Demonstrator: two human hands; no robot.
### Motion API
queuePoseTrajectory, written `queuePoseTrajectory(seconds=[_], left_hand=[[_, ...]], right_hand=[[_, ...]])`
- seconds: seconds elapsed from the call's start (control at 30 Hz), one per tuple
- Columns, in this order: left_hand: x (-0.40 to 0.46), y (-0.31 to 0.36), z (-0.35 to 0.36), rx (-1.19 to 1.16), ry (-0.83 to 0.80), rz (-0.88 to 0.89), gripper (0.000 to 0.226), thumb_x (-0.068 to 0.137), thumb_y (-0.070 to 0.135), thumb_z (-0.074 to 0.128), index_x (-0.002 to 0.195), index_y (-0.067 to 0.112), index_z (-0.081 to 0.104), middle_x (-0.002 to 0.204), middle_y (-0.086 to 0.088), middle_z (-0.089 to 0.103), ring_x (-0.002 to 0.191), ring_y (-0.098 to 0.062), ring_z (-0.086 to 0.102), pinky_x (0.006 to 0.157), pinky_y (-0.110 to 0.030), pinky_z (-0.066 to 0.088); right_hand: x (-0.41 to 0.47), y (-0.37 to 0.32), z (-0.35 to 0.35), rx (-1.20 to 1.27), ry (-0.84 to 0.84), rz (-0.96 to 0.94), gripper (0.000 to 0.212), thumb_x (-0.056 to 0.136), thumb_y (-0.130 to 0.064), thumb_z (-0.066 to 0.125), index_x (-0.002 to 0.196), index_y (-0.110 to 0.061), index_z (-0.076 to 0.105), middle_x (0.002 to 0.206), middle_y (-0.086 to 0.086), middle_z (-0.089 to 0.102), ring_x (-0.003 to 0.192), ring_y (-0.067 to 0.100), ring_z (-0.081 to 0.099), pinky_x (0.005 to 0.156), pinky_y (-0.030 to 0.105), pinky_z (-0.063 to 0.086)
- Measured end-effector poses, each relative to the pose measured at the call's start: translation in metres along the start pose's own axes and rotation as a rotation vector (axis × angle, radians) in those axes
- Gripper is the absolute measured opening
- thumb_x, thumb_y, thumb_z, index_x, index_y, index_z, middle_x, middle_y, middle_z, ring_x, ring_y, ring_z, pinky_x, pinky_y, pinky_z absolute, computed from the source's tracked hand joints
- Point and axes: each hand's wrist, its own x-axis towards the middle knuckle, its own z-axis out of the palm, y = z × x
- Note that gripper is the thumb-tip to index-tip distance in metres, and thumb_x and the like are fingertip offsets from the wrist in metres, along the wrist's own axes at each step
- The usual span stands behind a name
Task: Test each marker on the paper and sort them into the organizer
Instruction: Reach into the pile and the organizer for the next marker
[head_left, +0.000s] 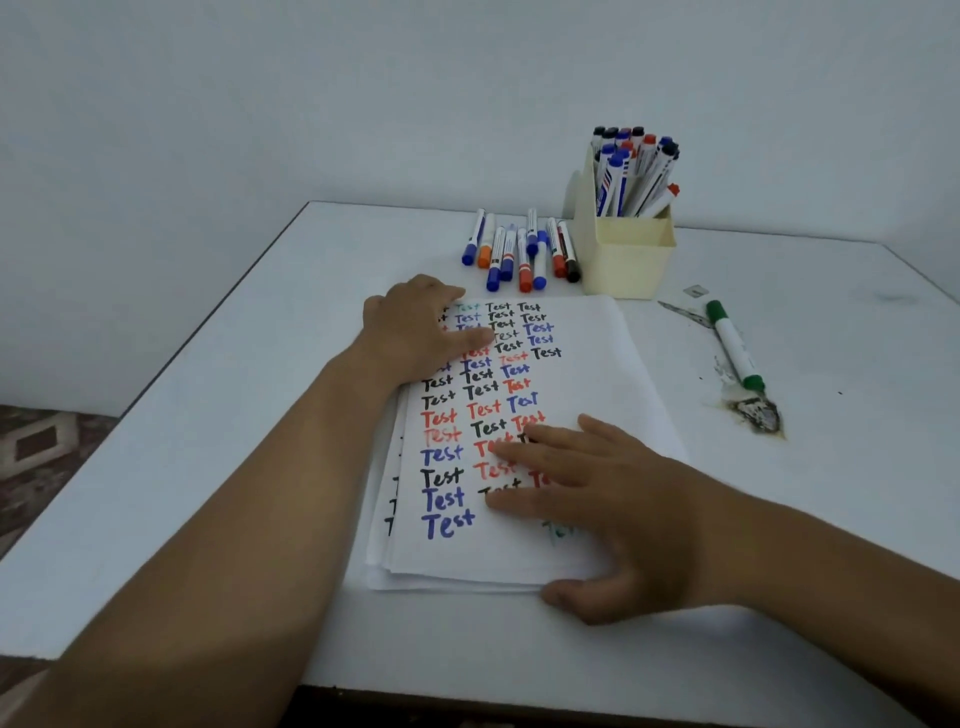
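both hands lie flat and released on the paper (597, 364), left hand (415, 327) at its far left corner, right hand (597, 514) near its front edge, holding nothing. loose markers (524, 252) lie by the table's (208, 467) far edge, beside the organizer (623, 254); a green marker (735, 345) lies right of the paper. fresh ink could smear under the palms, and the top sheet could slide off the stack.

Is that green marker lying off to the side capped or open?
Capped. The green marker lies flat on the table, apart from the paper, with a green cap over its far end; no bare tip shows.
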Motion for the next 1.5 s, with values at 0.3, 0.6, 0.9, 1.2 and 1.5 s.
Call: queuePoseTrajectory(seconds=[0.3, 0.6, 0.9, 1.2, 1.5], left_hand=[[0.001, -0.002, -0.002, -0.061, -0.014, -0.004, 0.081, 0.075, 0.082, 0.056, 0.143, 0.039, 0.048, 0.152, 0.008, 0.042, 0.138, -0.014, 0.039, 0.111, -0.045, 0.028], [0.003, -0.004, -0.003, -0.133, 0.006, -0.019, 0.079, 0.069, 0.082, 0.063, 0.134, 0.038, 0.057, 0.144, 0.011, 0.052, 0.131, -0.011, 0.047, 0.109, -0.045, 0.035], [0.002, -0.004, -0.003, -0.263, 0.078, -0.08, 0.073, 0.077, 0.069, 0.069, 0.14, 0.037, 0.05, 0.148, 0.009, 0.047, 0.134, -0.012, 0.045, 0.114, -0.045, 0.031], [0.003, -0.003, 0.0, -0.297, 0.132, -0.1, 0.073, 0.081, 0.065, 0.068, 0.144, 0.037, 0.044, 0.15, 0.007, 0.044, 0.135, -0.014, 0.043, 0.115, -0.046, 0.029], [-0.002, 0.001, -0.002, -0.382, 0.337, 0.086, 0.066, 0.088, 0.056, 0.066, 0.146, 0.034, 0.044, 0.151, 0.009, 0.045, 0.14, -0.013, 0.035, 0.116, -0.041, 0.028]], right_hand=[[0.029, 0.023, -0.045, 0.152, -0.179, -0.034, 0.077, 0.073, -0.088, 0.055, 0.142, -0.066, 0.031, 0.157, -0.04, 0.013, 0.146, -0.011, 0.007, 0.114, 0.028, 0.011], [0.13, 0.115, -0.091, 0.037, 0.286, 0.183, 0.039, 0.094, -0.041, 0.066, 0.133, -0.033, 0.063, 0.131, -0.009, 0.066, 0.114, 0.008, 0.06, 0.102, 0.036, 0.05], [0.202, 0.156, -0.085, -0.473, 0.216, 0.158, 0.05, 0.095, -0.011, 0.06, 0.135, -0.041, 0.059, 0.127, -0.001, 0.058, 0.118, 0.023, 0.049, 0.087, 0.039, 0.052], [0.196, 0.145, -0.088, -0.554, 0.312, -0.035, 0.027, 0.097, -0.026, 0.062, 0.123, -0.023, 0.064, 0.115, 0.003, 0.064, 0.104, 0.022, 0.056, 0.08, 0.036, 0.053], [0.126, 0.1, -0.123, 0.156, 0.726, 0.049, 0.014, 0.088, -0.021, 0.074, 0.102, -0.019, 0.07, 0.083, -0.014, 0.069, 0.075, 0.006, 0.066, 0.068, 0.017, 0.055]])
